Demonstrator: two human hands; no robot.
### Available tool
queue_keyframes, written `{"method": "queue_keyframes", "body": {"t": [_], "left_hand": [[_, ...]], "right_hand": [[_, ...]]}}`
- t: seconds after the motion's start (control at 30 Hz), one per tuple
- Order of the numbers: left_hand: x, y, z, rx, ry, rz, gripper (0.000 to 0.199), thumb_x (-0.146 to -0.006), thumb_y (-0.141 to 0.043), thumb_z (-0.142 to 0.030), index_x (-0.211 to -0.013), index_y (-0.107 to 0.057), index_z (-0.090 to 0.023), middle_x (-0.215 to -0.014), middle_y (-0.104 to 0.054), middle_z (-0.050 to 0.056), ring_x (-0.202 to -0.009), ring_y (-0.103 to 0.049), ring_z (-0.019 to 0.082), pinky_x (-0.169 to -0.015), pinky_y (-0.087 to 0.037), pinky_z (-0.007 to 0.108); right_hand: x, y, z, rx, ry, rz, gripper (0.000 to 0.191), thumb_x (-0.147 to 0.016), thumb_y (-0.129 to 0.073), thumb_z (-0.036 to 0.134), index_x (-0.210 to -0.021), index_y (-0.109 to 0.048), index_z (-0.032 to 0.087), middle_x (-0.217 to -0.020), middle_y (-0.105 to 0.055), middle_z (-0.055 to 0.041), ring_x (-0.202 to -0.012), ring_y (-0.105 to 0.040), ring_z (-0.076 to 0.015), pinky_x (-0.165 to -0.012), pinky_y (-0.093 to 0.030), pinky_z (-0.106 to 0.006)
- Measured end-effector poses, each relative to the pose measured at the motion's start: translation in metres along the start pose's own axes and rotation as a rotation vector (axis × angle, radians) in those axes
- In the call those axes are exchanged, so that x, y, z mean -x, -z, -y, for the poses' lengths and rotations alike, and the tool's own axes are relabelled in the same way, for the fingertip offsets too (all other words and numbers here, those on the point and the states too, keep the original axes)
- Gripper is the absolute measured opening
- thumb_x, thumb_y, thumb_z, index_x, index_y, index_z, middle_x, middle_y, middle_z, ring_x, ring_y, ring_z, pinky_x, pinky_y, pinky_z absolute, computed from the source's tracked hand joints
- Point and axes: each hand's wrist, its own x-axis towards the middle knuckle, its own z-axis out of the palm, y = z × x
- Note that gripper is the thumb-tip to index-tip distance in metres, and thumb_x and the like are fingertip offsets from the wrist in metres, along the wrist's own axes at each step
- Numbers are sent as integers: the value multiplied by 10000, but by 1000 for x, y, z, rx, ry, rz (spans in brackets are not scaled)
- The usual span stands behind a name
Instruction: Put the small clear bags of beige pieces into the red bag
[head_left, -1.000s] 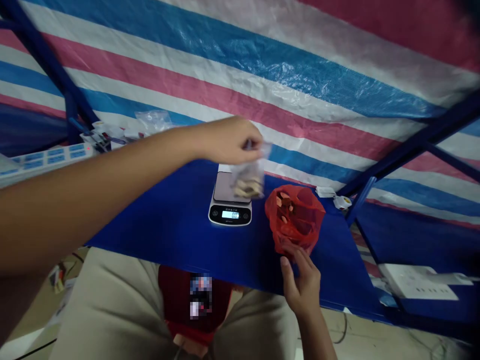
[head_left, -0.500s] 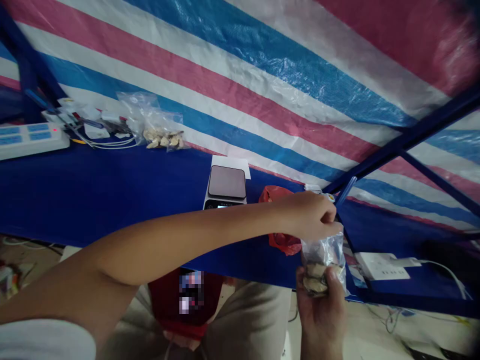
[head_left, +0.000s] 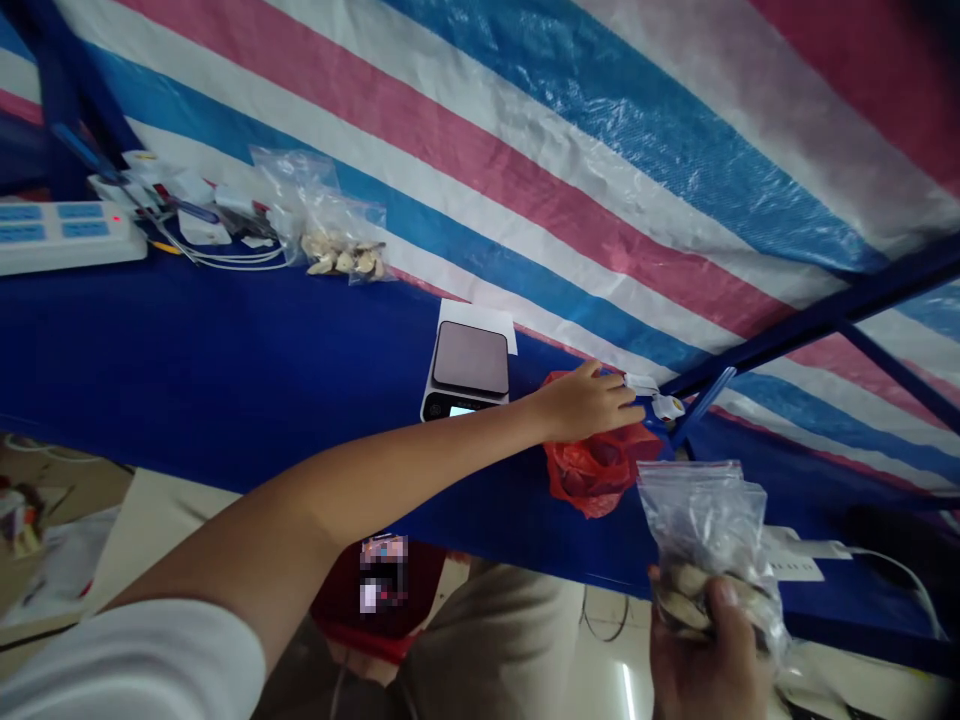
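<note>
My right hand [head_left: 709, 640] grips a clear zip-lock bag [head_left: 701, 515] by its lower part, thumb across the front. Pale, dark-edged dried slices fill the bottom of this bag, and its top stands up loose. Reaching across from the left, my left hand [head_left: 592, 402] hovers over or rests on a red plastic bag [head_left: 592, 470]; contact is unclear. Its fingers are apart and hold nothing. The red bag lies crumpled, and its contents are hidden. To its left sits a digital kitchen scale [head_left: 471, 360] with a bare platform and a lit display, partly behind my left forearm.
More clear bags with dried slices [head_left: 345, 255] lie at the back left, beside cables and a white power strip [head_left: 67, 235]. Blue metal bars [head_left: 757, 345] stand at the right, near another white socket block [head_left: 795, 555]. Striped sheeting [head_left: 480, 170] hangs behind the blue table [head_left: 225, 370].
My left hand has let go of the zip-lock bag's top and moved left over the red bag. My right hand has carried the zip-lock bag to the right and lower.
</note>
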Motion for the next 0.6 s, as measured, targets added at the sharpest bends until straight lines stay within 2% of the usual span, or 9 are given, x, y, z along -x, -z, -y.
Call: {"method": "queue_keyframes", "body": {"t": [0.07, 0.13, 0.27, 0.33, 0.4, 0.6], "left_hand": [[-6, 8, 7, 194, 163, -49, 238, -910, -506, -123, -1106, -636, -156, -1043, -711, 79, -971, -638, 214, -801, -392, 351], [-11, 15, 12, 416, 306, -90, 242, -848, -582, -165, -1086, -624, -163, -972, -722, 47, -877, -648, 184, -737, -391, 311], [-17, 20, 16, 726, 411, -159, 223, -790, -620, -181, -1012, -614, -161, -904, -714, 33, -783, -631, 153, -689, -407, 280], [-20, 19, 17, 823, 407, -173, 181, -784, -630, -181, -963, -609, -159, -879, -705, 31, -774, -627, 147, -696, -421, 274], [-21, 20, 17, 873, 375, -181, 161, -785, -635, -176, -944, -609, -161, -856, -696, 27, -764, -621, 146, -700, -428, 275], [-18, 32, 12, 1000, 343, -229, 86, -829, -600, -150, -914, -604, -164, -859, -698, 39, -803, -641, 155, -759, -468, 294]], "right_hand": [[-4, -14, 6, -20, 59, -110, 614, -760, -848, 359, -1310, -585, 278, -1247, -663, -48, -1043, -697, -246, -806, -648, -402], [-10, -30, 10, 25, 148, -185, 684, -737, -865, 346, -1348, -564, 283, -1310, -630, -50, -1071, -688, -242, -890, -629, -452], [-21, -54, 8, 382, 429, -207, 729, -717, -869, 413, -1344, -576, 185, -1291, -648, -145, -1104, -686, -319, -972, -572, -555], [-27, -61, 6, 600, 568, -158, 692, -733, -847, 449, -1309, -609, 148, -1244, -674, -179, -1081, -695, -339, -961, -569, -531], [-34, -63, 7, 795, 632, -52, 640, -768, -802, 473, -1291, -630, 146, -1199, -701, -184, -1041, -711, -344, -934, -570, -506], [-72, -69, 41, 1085, 589, 277, 586, -807, -677, 490, -1311, -610, 198, -1160, -732, -139, -1016, -722, -328, -874, -557, -439]]}}
